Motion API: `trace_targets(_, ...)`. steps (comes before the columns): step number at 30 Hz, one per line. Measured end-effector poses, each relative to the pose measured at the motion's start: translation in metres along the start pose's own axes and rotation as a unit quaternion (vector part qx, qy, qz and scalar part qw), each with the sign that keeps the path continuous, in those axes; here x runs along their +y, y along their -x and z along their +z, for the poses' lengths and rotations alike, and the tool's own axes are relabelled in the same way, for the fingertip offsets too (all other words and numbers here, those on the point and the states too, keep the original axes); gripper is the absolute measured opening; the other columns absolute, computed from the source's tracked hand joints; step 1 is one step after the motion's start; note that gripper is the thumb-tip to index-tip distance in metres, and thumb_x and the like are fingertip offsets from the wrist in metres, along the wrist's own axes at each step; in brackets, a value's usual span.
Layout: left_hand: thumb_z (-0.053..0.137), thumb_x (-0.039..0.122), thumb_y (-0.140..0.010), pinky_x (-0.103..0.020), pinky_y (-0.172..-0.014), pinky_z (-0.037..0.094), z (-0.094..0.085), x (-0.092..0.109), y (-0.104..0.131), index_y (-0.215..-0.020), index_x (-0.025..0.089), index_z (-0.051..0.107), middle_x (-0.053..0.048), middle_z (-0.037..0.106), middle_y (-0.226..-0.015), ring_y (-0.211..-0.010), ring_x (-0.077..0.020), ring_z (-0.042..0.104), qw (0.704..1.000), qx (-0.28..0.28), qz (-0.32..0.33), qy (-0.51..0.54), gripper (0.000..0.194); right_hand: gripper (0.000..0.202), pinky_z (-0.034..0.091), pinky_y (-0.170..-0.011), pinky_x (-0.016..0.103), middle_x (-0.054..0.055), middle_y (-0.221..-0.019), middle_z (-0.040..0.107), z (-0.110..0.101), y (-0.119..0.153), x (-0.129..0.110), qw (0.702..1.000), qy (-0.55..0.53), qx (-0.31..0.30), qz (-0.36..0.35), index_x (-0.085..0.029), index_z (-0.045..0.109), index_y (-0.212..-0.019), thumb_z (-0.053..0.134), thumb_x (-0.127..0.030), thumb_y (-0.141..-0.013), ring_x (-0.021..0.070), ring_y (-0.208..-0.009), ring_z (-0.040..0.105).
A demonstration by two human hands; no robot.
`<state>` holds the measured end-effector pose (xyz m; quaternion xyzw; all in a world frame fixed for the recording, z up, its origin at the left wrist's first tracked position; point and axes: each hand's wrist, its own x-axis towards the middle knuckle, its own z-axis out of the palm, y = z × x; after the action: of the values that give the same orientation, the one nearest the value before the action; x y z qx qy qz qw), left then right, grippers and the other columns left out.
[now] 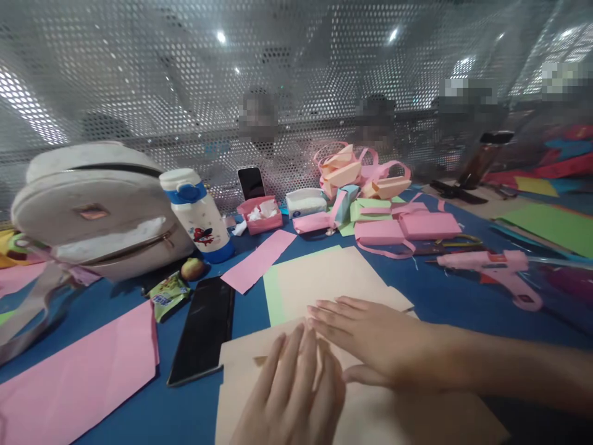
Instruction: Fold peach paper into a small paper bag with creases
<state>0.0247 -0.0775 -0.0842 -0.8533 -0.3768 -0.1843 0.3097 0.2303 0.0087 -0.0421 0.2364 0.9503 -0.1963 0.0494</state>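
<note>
A folded sheet of cream paper lies in front of me, with both hands resting on it. My left hand presses down on the sheet, fingers stretched forward and slightly bent. From the right side, my right hand lies flat across the paper, its fingers pointing left and almost touching the left fingertips. I see nothing held in either hand. Just beyond is another cream sheet, on top of a light green sheet. The paper's lower part is partly covered by my hands.
To the left are a black phone, pink paper, a snack packet, a bottle and a pale backpack. Small paper bags stand at the back. On the right lies a pink glue gun.
</note>
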Motion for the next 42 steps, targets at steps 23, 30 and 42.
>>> trace_targets(23, 0.038, 0.012, -0.092, -0.039, -0.097, 0.048, 0.006, 0.002, 0.025, -0.125, 0.008, 0.060, -0.013, 0.067, -0.128, -0.118, -0.0287, 0.063, 0.997, -0.063, 0.024, -0.043, 0.040, 0.072, 0.011, -0.124, 0.048, 0.009, -0.163, 0.016, 0.020, 0.003, 0.018, 0.998, -0.044, 0.022, -0.039, -0.018, 0.018, -0.157, 0.039, -0.056, -0.100, 0.0253, -0.151, 0.013)
trace_targets(30, 0.043, 0.014, -0.093, -0.037, -0.092, 0.051, 0.009, 0.006, 0.022, -0.121, 0.010, 0.063, -0.010, 0.071, -0.122, -0.116, -0.0276, 0.064, 1.000, -0.024, 0.020, 0.002, 0.036, 0.057, 0.016, -0.123, 0.046, 0.009, -0.160, 0.028, -0.018, -0.028, -0.005, 0.998, -0.018, -0.024, -0.060, -0.014, 0.032, -0.153, 0.035, -0.043, -0.104, 0.0233, -0.149, 0.023)
trace_targets(42, 0.043, 0.008, -0.081, -0.042, -0.066, 0.054, -0.001, 0.010, 0.010, -0.112, 0.004, 0.066, -0.016, 0.074, -0.095, -0.077, -0.0305, 0.069, 0.999, -0.036, -0.002, 0.028, 0.040, 0.064, 0.019, -0.122, 0.047, 0.014, -0.160, 0.025, -0.015, -0.096, -0.028, 0.986, 0.030, -0.011, -0.166, -0.009, 0.027, -0.154, 0.035, -0.048, -0.104, 0.0265, -0.150, 0.017)
